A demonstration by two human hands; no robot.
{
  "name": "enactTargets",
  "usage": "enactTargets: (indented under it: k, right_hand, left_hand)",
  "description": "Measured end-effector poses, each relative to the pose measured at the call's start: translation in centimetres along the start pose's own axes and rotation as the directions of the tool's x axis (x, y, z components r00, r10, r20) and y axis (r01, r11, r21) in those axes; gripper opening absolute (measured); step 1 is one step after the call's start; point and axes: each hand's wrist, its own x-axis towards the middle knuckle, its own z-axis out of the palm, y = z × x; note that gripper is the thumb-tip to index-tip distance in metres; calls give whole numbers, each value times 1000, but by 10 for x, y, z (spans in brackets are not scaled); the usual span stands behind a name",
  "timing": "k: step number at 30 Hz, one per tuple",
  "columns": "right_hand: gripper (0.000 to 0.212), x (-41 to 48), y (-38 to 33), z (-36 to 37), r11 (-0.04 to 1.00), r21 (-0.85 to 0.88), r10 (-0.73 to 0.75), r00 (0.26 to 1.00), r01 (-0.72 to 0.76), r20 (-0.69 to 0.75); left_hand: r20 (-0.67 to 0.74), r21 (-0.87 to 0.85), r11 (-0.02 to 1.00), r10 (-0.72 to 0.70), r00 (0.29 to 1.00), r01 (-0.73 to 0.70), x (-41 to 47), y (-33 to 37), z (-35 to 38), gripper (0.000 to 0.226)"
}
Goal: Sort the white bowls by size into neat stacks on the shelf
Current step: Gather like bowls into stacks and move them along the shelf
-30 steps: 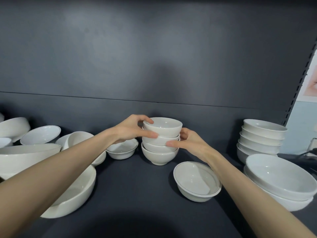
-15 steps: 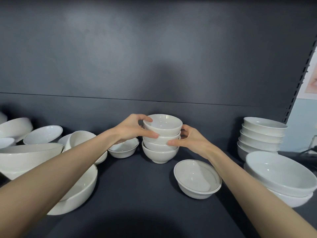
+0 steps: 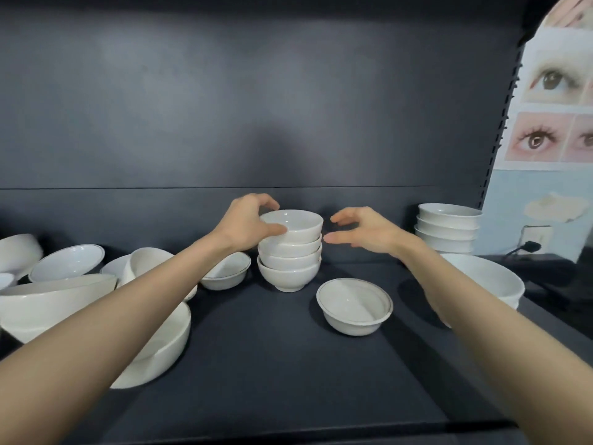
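At mid-shelf (image 3: 256,364), the top bowl (image 3: 291,225) of the four-high stack (image 3: 289,255) is pinched by the left hand (image 3: 245,224) (right hand (image 3: 365,231) spread, just beside).

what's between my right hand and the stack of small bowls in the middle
Nothing: in the head view a bare gap of dark shelf back separates the right hand from the stack.

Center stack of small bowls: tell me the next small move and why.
Probably let the left hand go of the top bowl. The center stack stands four high and looks straight, and the right hand is open, clear of it. Then reach for the loose rimmed bowl in front.
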Motion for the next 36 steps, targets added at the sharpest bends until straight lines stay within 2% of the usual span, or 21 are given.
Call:
enactTargets:
  k: [2,4,8,11,16,19,24,26,28,30,31,33,35,36]
  right_hand:
    - [43,-16,-3,-17,993,-119,-22,998,16,-53]
    - [36,-33,-1,-35,986,-168,-14,995,-3,-99]
    - [31,-69,12,-70,980,-193,7,978,-48,-209]
    - [33,-97,31,-92,979,-189,36,973,-81,-228]
    - [44,-136,71,-115,977,-156,110,967,-148,-231]
    - [57,-156,92,-120,985,-98,119,972,-141,-204]
    - [93,-166,118,-117,988,51,147,983,-143,-110]
    - [118,-163,131,-116,983,115,149,987,-141,-62]
    - [126,-158,142,-115,972,194,138,990,-133,-11]
    - [109,-154,146,-114,964,240,110,994,-112,19]
    - [93,-152,148,-114,964,249,91,996,-91,15]
    - [68,-150,151,-112,964,264,39,999,-41,11]
    - [55,-149,151,-112,959,284,13,1000,-8,-14]
    - [52,-148,153,-111,955,297,8,999,3,-36]
  left_hand:
    - [-70,-61,997,35,997,-39,-9,15,1,32]
    - [-83,-146,987,60,995,-72,-19,33,9,24]
    - [2,-277,954,124,992,-119,-41,73,44,22]
    - [72,-374,922,143,987,-106,-58,103,78,30]
    - [191,-475,880,78,978,22,-83,140,131,60]
    - [253,-503,858,31,967,104,-94,155,162,83]
    - [322,-489,831,-112,940,267,-95,171,202,143]
    - [356,-510,796,-151,922,327,-93,172,214,153]
    - [382,-546,746,-183,906,381,-91,171,221,159]
    - [387,-580,712,-187,903,396,-90,172,223,151]
    - [386,-597,700,-177,905,391,-89,173,222,140]
    - [365,-644,683,-122,923,345,-85,176,222,103]
    - [341,-659,694,-70,937,291,-84,179,221,73]
    - [334,-657,696,-75,940,289,-84,179,221,70]
